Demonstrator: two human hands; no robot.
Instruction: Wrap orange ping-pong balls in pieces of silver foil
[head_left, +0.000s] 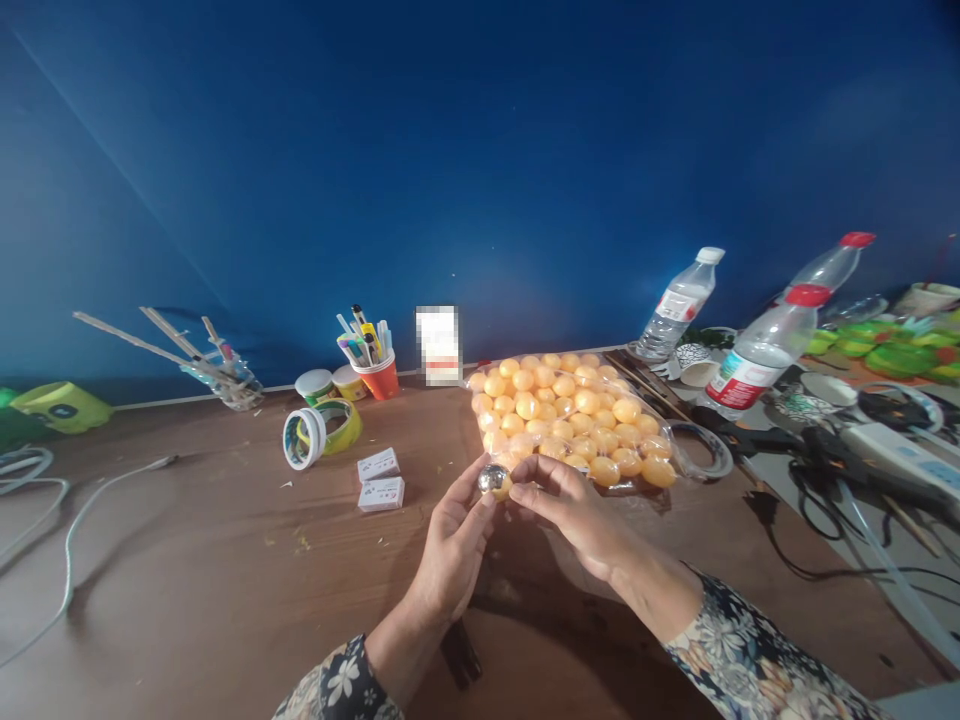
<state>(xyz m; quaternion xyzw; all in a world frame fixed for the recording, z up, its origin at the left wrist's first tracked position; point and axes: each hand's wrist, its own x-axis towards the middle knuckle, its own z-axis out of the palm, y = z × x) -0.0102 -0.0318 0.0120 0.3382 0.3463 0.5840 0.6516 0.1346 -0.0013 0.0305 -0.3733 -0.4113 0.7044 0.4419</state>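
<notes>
Between the fingertips of both hands sits a small, shiny silver ball (493,480) with a yellowish patch on its lower right. My left hand (454,545) grips it from the left, thumb in front and fingers behind. On the opposite side, the thumb and forefinger of my right hand (577,510) pinch together at the ball's edge. Just beyond the hands lies a clear plastic bag (559,420) packed with orange-yellow balls. A dark, flat object (460,652) lies on the table, partly hidden by my left wrist.
Two small white boxes (380,494) lie left of my hands. Behind them are tape rolls (306,440) and an orange cup of pens (377,378). Plastic bottles (769,350), black cables (787,545) and a white power strip (900,455) crowd the right. A pale cable (70,560) crosses the left.
</notes>
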